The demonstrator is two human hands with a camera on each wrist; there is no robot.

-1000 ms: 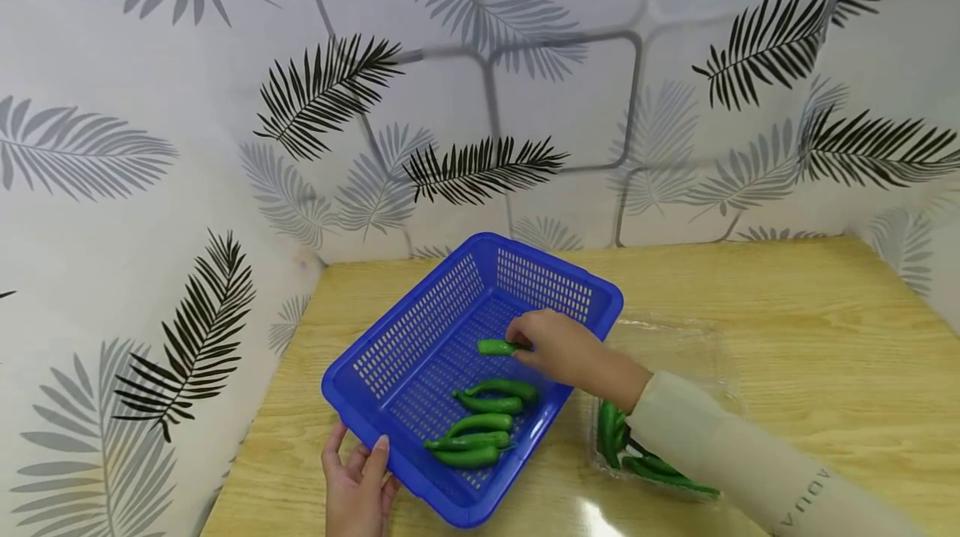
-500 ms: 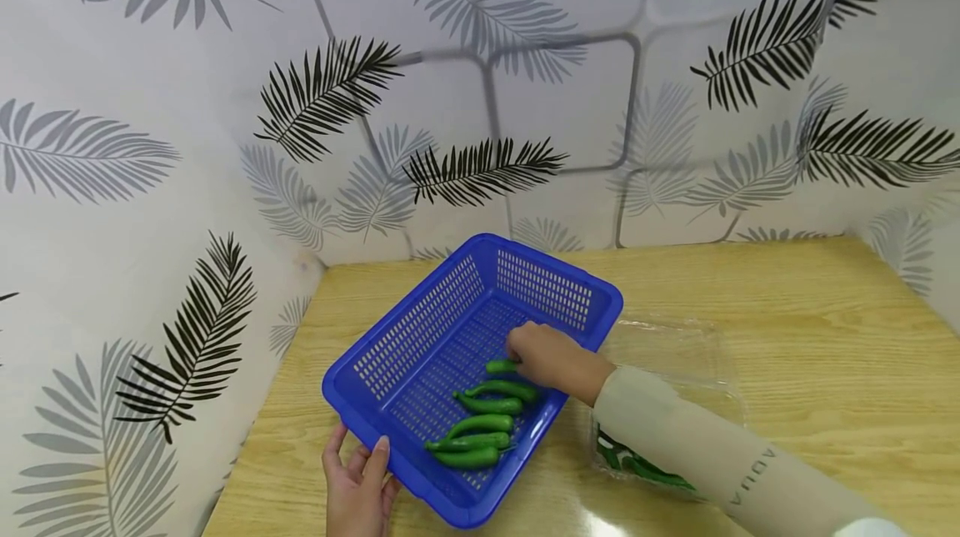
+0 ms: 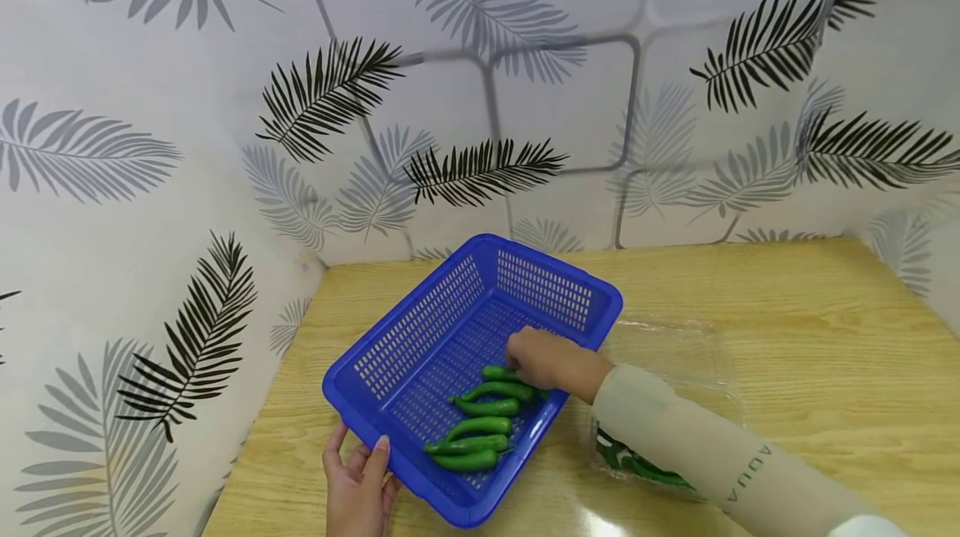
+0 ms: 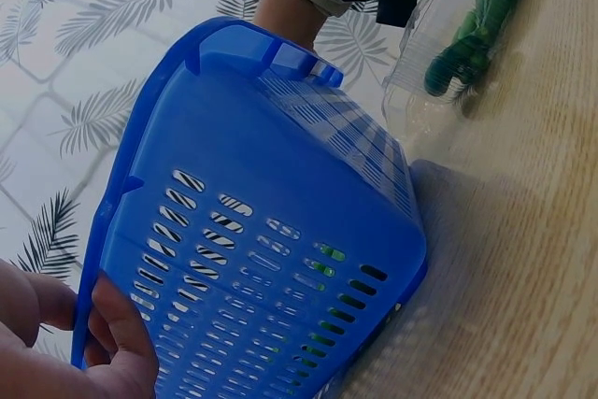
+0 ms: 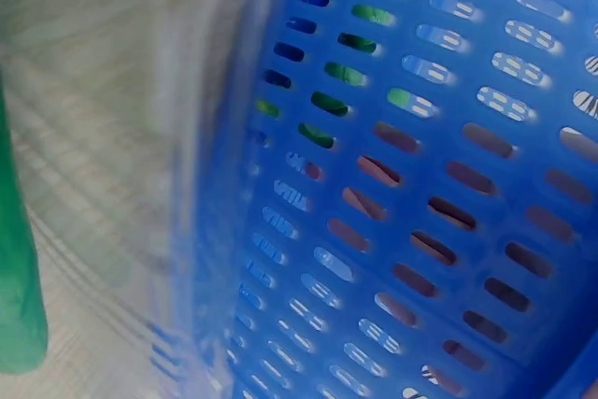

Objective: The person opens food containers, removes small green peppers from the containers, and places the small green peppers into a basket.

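Surface [image 3: 810, 337] carries all items. Its wood-look top shows a glare near the front; if that finish is slick, the basket can slide under a sideways push.

Blue basket [image 3: 450, 358] stands on the left side, turned at an angle. Whether its base sits fully flat cannot be told. Weight from the right arm on the near rim could tip it.

Pale sleeve [image 3: 697, 429] crosses above the clear plastic box [image 3: 671, 341], just right of the basket. A low return stroke could snag the thin plastic and drag it, spilling the boxed peppers [image 3: 652, 470].

As for the hands, the right hand [image 3: 551, 358] is inside the basket, closed at one end of a green pepper [image 3: 497, 373]; its fingertips are hidden. The left hand [image 3: 358, 474] grips the near-left rim between thumb and fingers. A loosened pinch would leave the basket unsteadied.

Loose peppers [image 3: 480, 426] lie in a row on the basket floor. They are smooth and rounded; a nudge or tilt could roll them out of line.
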